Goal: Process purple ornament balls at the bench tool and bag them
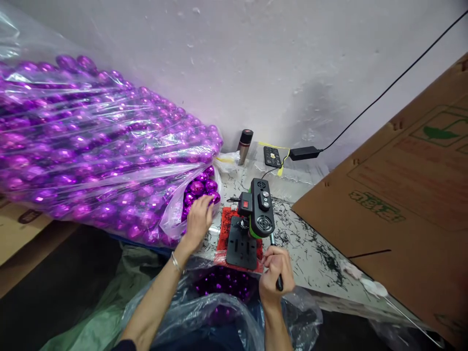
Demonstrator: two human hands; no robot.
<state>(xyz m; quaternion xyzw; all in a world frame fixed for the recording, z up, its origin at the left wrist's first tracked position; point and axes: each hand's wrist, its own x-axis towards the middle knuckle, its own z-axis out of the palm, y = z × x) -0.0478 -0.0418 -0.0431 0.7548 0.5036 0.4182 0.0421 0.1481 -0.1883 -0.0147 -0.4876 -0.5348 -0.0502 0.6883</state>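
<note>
Balls (197, 187) lie by my left hand (199, 217), their bag (170, 219) open towards it, likely for easy reach; whether it pinches one, I can't tell. My right hand (278, 273) wraps the lever (280, 282), likely for control.

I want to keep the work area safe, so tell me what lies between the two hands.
In the head view, a flat black plate on a red mat lies between the left hand and the right hand.

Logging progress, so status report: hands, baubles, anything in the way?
Left hand at purple baubles, bag open. Right hand gripping black handle. Clutter: black scraps on tabletop.
</note>
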